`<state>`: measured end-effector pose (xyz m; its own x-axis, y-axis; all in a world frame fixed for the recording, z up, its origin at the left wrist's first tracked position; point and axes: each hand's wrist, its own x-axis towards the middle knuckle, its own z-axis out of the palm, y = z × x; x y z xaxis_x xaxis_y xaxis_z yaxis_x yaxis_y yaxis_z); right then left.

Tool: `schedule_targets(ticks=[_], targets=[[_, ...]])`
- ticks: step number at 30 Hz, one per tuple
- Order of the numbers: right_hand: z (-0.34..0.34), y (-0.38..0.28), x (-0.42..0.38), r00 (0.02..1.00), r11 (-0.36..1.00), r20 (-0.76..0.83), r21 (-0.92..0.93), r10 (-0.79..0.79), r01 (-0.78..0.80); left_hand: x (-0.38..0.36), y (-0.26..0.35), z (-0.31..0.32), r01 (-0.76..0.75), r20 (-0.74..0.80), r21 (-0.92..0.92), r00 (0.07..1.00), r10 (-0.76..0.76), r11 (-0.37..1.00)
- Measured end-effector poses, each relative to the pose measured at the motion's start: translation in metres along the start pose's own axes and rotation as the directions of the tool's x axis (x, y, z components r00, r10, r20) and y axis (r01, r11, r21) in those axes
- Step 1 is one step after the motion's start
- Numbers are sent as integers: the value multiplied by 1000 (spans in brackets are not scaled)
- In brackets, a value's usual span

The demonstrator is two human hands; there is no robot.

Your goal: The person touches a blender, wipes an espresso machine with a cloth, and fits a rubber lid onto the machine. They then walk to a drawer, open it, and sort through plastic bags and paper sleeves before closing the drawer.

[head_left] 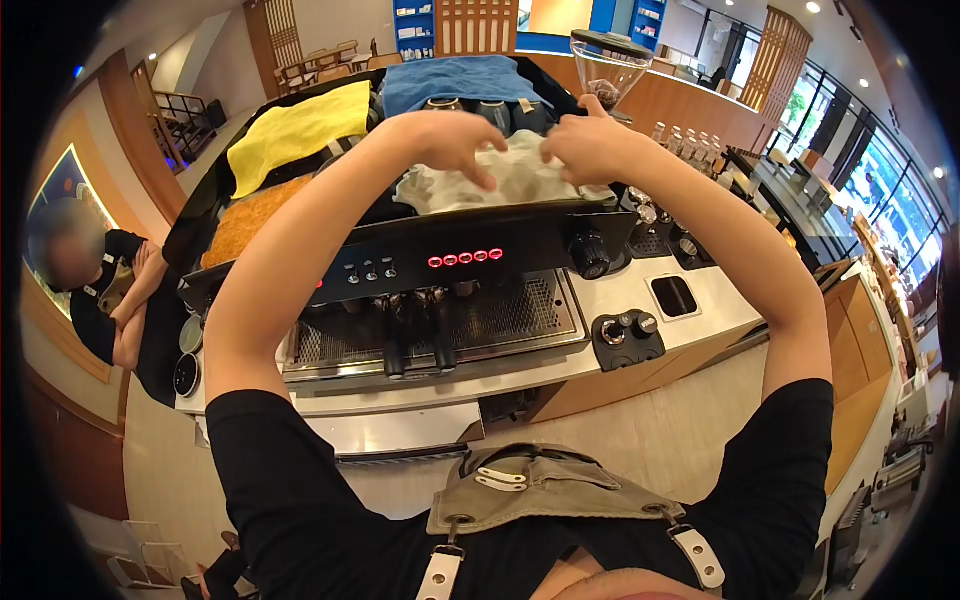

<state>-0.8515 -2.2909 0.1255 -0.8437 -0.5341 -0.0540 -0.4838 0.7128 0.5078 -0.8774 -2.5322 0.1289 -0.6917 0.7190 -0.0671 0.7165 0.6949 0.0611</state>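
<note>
A crumpled white cloth (pixel 500 180) lies on top of the espresso machine (pixel 400 262), with both hands over it. My left hand (pixel 450 142) is above the cloth's left part, fingers spread and curved, holding nothing. At the cloth's right end, my right hand (pixel 598 148) has its fingers apart, some bent down by the fabric and one stretched up toward the grinder hopper (pixel 608 68). Behind the hands, a blue cloth (pixel 450 82) partly covers dark cups (pixel 492 115). Further left are a yellow cloth (pixel 300 128) and an orange-brown cloth (pixel 258 220).
Two portafilters (pixel 420 335) hang over the metal drip tray (pixel 515 318). Right of them, a tamping stand (pixel 628 338) sits near a square counter opening (pixel 675 296). Several small bottles (pixel 690 145) stand at the back right. At left, a person (pixel 125 290) stands with folded arms.
</note>
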Motion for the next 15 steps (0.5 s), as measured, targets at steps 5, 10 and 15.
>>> schedule_targets(ticks=[5,10,15], targets=[[5,8,-15,996,987,-12,-138,85,-86,-2,4,9,115,176,-96,980,-96,989],[-2,3,-29,997,979,-67,-194,47,-59,0,6,9,127,186,-60,976,-114,990],[3,2,-30,998,998,-21,-14,57,-58,-6,9,11,99,141,-73,986,-88,992]])
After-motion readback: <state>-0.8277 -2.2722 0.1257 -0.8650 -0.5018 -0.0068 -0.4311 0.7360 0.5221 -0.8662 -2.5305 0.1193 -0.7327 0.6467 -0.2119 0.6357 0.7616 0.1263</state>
